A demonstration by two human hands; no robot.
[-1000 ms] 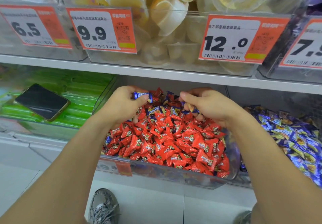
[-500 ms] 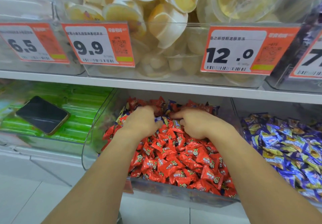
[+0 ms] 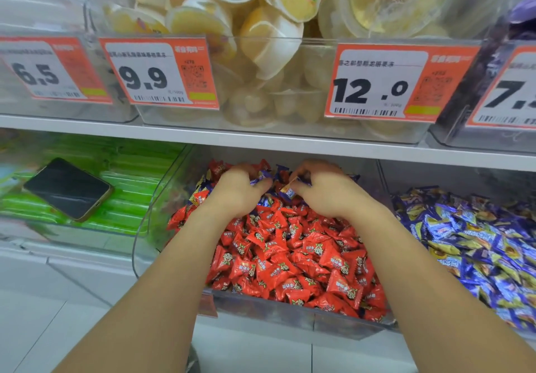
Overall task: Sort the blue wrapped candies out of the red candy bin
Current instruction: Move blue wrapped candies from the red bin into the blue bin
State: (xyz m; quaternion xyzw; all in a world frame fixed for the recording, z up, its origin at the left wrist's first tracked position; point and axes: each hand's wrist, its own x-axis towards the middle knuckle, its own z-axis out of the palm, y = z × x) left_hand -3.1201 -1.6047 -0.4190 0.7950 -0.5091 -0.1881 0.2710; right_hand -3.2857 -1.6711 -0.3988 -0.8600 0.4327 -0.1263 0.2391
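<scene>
Red wrapped candies (image 3: 293,259), blue wrapped candies (image 3: 493,245) with yellow patches, green packets (image 3: 130,187), black phone (image 3: 68,188), orange-and-white price tags (image 3: 400,81).

You can read four price tags clipped to the fronts of the clear bins on the upper shelf. The far-left tag (image 3: 48,71) shows "6.5". Just right of it, the next tag (image 3: 158,73) reads "9.9", with a barcode under the number and a QR square on its orange side. Farther right, the third tag (image 3: 397,82) reads "12.0" (the small line of characters above the number is too blurred to make out). The tag at the right edge (image 3: 510,88) is cut off and shows only "7.". The print on the red candy wrappers (image 3: 290,256) cannot be read.
</scene>
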